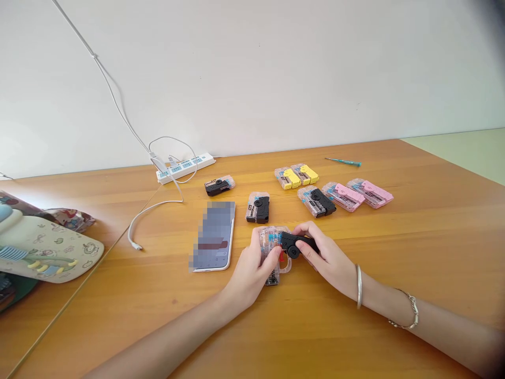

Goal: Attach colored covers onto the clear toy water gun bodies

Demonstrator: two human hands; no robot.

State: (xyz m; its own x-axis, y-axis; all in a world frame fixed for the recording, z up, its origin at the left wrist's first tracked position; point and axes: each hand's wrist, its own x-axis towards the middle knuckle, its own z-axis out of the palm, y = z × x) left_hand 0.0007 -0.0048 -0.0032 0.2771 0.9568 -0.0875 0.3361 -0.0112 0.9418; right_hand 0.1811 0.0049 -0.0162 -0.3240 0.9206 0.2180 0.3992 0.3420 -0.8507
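While grasping the clear toy (271,238) over the near middle of the table (315,337) with the left hand (252,269), pinching its black folding part (290,240) with the right hand (333,260), seemingly working the joint. Probably calling next for keeping the left grip steady and turning that part about its round hub (292,252) without forcing it. Having room toward the near and right sides, yet crowding the phone (216,237) just left and the black folded unit (258,209) just beyond, with the table's right edge lying well apart.

Pale wall (252,68) behind a wooden table (300,337)
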